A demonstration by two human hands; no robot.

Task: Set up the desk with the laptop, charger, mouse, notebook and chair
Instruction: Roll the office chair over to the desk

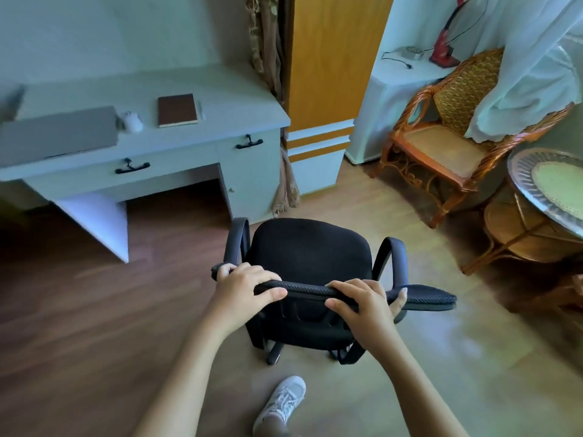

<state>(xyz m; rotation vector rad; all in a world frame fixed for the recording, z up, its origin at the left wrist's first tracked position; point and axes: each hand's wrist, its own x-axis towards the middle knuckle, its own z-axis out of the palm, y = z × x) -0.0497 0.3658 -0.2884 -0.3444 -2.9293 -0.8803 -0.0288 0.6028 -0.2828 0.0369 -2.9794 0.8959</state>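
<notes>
A black office chair (pixel 310 250) stands on the wooden floor, to the right of the desk's knee space and facing the desk. My left hand (pixel 246 288) and my right hand (pixel 362 305) both grip the top edge of its backrest. On the white desk (pixel 220 89) at the upper left lie a closed grey laptop (pixel 58 134), a white mouse (pixel 132 121) beside it, and a brown notebook (pixel 177 110) further right. No charger is visible.
A yellow and white wardrobe (pixel 331 74) stands right of the desk. A wicker armchair (pixel 441 137) and a round glass-topped rattan table (pixel 549 187) fill the right side. My white shoe (pixel 280 402) is on the floor below the chair.
</notes>
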